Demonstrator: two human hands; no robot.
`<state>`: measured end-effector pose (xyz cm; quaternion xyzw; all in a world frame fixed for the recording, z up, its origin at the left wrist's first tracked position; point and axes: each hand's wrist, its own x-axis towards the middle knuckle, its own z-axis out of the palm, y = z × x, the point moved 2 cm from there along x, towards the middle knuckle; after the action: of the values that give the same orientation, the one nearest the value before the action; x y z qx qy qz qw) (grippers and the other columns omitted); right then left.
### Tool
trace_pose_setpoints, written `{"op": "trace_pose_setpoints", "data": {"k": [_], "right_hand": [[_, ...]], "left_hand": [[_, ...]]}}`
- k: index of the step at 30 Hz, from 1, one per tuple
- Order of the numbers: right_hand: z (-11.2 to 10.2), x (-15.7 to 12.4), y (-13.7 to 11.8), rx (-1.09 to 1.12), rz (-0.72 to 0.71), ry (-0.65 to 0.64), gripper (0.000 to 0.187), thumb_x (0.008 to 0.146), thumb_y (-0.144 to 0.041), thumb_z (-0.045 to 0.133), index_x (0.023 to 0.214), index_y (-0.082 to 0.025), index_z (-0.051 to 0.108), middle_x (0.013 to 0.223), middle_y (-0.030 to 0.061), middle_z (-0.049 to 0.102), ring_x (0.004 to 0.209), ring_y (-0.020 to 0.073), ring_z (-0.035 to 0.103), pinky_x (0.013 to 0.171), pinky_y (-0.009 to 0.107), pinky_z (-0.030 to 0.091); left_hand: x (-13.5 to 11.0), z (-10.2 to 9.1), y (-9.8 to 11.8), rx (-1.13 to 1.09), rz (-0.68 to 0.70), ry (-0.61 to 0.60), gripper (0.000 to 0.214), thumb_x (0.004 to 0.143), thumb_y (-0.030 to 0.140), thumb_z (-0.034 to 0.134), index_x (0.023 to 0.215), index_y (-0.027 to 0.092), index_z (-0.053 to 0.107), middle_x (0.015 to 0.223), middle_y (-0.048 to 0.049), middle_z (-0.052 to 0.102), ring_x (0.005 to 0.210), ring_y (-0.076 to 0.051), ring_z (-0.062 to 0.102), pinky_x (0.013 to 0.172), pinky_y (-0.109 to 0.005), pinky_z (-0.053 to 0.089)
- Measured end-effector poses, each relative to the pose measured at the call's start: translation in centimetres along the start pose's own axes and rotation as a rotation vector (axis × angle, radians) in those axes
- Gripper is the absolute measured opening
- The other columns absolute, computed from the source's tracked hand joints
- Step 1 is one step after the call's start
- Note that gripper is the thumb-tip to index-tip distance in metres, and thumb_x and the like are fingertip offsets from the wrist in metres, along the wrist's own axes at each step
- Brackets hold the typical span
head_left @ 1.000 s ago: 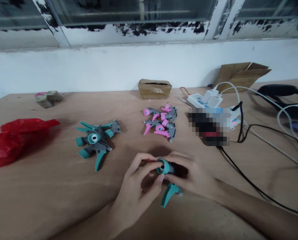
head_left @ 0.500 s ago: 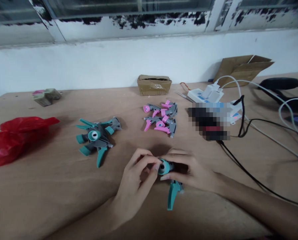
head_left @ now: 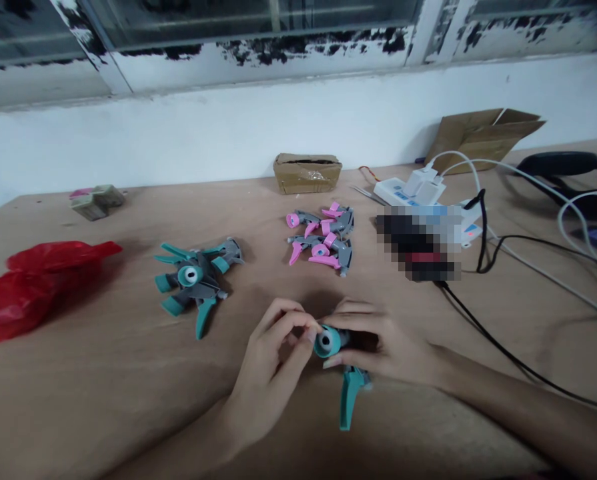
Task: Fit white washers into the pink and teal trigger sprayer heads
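My right hand [head_left: 373, 333] is wrapped round the grey body of a trigger sprayer head [head_left: 349, 397], its teal trigger hanging down toward me. The sprayer's teal collar [head_left: 333, 341] faces left, with a pale inner part and a dark hole in its middle. Thumb and forefinger of my left hand [head_left: 283, 360] are pinched together right beside the collar's upper left rim. Whatever sits between those fingertips, if anything, is too small to make out. Left of my hands lies a pile of teal and grey sprayer heads [head_left: 198, 277]. Pink and grey sprayer heads [head_left: 323, 240] lie beyond them.
A red plastic bag [head_left: 43, 280] lies at the left. Small blocks [head_left: 98, 202] and a cardboard box [head_left: 307, 175] stand toward the wall. At the right are a power strip [head_left: 403, 192], a larger carton [head_left: 478, 141], a black cable [head_left: 493, 350] and a blurred-out dark object [head_left: 418, 247].
My left fingertips have drawn slightly away from the collar's opening to its rim, so more of it shows. The view has shifted a little; my right hand keeps its hold.
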<state>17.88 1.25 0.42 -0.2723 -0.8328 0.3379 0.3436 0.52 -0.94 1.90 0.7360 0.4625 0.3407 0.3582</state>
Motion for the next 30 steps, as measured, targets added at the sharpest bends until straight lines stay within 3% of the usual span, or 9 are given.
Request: {"op": "trace_pose_setpoints", "data": {"k": [7,15,25,30], "right_hand": [[0.2,-0.2,0.3,-0.003,-0.031,-0.021,0.033,0.078,-0.029,0.065,0.108,-0.015,0.061,0.091,0.0051,0.065,0.085,0.0146,0.055,0.075,0.029,0.046],[0.2,-0.2,0.4,-0.026,-0.011,-0.016,0.032,0.076,-0.031,0.068,0.103,-0.015,0.063,0.088,0.0044,0.064,0.083,0.0142,0.054,0.073,0.027,0.046],[-0.2,-0.1,0.4,-0.064,-0.002,-0.055,0.028,0.077,-0.033,0.066,0.100,-0.017,0.063,0.086,0.0028,0.064,0.083,0.0141,0.056,0.074,0.027,0.047],[-2.1,-0.1,1.7,-0.153,0.086,0.072,0.032,0.077,-0.035,0.065,0.105,-0.018,0.063,0.090,0.0041,0.066,0.081,0.0148,0.059,0.073,0.028,0.048]], "left_hand": [[-0.1,0.1,0.3,0.014,-0.036,-0.081,0.005,0.087,0.020,0.047,0.086,0.020,0.052,0.096,-0.0010,0.044,0.080,-0.011,0.050,0.072,-0.024,0.042],[1.0,-0.5,-1.0,0.044,-0.037,-0.223,0.004,0.086,0.022,0.054,0.083,0.021,0.052,0.092,0.0008,0.046,0.085,-0.013,0.049,0.075,-0.025,0.038],[0.9,-0.6,-1.3,0.045,-0.019,-0.259,0.009,0.091,0.023,0.046,0.082,0.021,0.048,0.092,0.0008,0.045,0.083,-0.013,0.046,0.074,-0.024,0.037],[1.1,-1.3,-1.0,0.051,0.027,-0.184,0.012,0.092,0.023,0.043,0.082,0.020,0.048,0.090,0.0007,0.045,0.083,-0.012,0.046,0.075,-0.023,0.038]]}}
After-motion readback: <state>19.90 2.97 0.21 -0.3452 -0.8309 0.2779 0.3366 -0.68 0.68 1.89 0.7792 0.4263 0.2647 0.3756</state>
